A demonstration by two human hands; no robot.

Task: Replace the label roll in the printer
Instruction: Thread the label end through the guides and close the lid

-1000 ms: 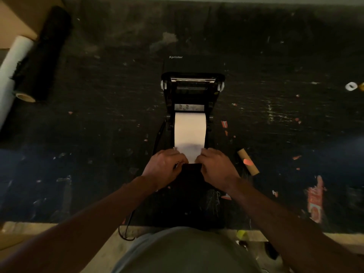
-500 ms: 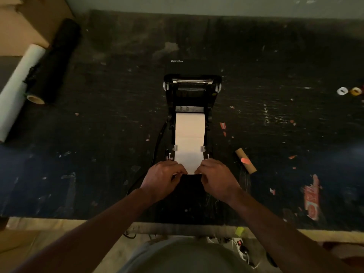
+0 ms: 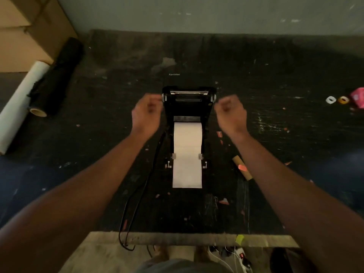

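Note:
A black label printer stands open in the middle of the dark table, its lid tilted up at the back. A white label roll sits inside, and its strip runs forward between the guides and lies flat on the table. My left hand hovers beside the lid's left edge, fingers curled and blurred, holding nothing. My right hand hovers at the lid's right edge, fingers curled, also holding nothing. An empty brown cardboard core lies to the right of the printer.
A black cable trails from the printer over the table's front edge. A white roll and a black roll lie at the far left beside cardboard boxes. Small tape rings and a pink object sit at far right.
Both hands let go of the label strip's front end and rose to either side of the raised lid. The strip now lies flat on the table.

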